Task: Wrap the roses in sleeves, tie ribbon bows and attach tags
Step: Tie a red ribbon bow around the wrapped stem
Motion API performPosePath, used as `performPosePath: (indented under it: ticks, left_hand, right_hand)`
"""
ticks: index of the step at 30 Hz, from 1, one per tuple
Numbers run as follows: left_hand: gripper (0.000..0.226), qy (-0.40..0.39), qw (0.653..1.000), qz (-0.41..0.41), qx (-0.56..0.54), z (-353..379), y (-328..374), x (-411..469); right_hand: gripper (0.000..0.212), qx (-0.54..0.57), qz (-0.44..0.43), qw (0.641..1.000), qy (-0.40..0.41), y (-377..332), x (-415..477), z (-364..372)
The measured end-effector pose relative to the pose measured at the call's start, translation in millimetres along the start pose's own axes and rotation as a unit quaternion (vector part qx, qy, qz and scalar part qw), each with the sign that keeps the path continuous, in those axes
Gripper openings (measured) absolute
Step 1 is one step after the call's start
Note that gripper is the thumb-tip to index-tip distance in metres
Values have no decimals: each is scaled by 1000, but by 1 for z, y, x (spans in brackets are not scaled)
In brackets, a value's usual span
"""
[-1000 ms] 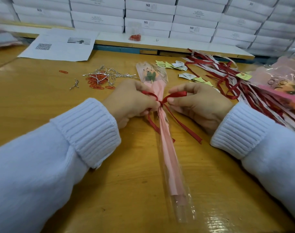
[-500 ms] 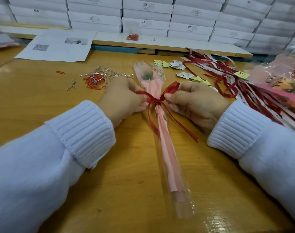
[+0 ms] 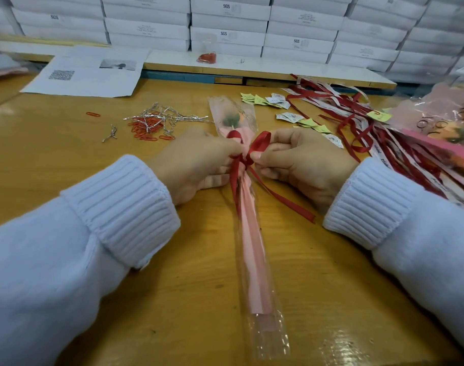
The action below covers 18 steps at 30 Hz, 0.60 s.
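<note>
Lengthwise on the table, straight ahead of the person, lies the rose in its clear sleeve. The bloom points away and the stem end is nearest, with pink paper wrapped round the stem inside. A red ribbon is tied round the sleeve just below the bloom. One loop stands up on the right of the knot and a smaller one shows on the left. Two tails trail toward the person, one along the sleeve and one slanting out to the right onto the wood. The left hand is at the knot from the left, its fingers curled together and pinching the ribbon there, though the fingertips are blurred. The right hand comes in from the other side, thumb and forefinger clamped on the base of the right loop and the other fingers folded under. Both wrists wear ribbed white cuffs. Beyond the right hand, small white and yellow-green tags are scattered, and beside them spare ribbons, red and white, lie in a loose heap. At the far right edge are more wrapped roses. Left of the bloom sit red paper clips tangled with silver wire ties. Farther back a printed sheet lies on the table, and stacked white boxes fill the background.
</note>
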State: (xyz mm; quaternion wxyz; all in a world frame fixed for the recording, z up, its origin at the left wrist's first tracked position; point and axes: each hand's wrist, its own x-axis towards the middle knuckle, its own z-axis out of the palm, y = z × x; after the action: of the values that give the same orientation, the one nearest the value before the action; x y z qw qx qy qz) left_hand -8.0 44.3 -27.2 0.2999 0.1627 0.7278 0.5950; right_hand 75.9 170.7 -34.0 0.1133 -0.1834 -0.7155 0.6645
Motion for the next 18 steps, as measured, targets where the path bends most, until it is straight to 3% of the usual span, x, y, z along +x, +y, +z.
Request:
performPosePath:
  ticks: [5, 18]
  left_hand:
    - [12, -10, 998, -6, 55, -3, -2, 0]
    - [4, 46, 988, 89, 120, -2, -11, 9]
  right_hand:
    - [13, 20, 15, 1000, -1, -1, 0, 0]
    - [13, 27, 20, 999, 15, -2, 0, 1]
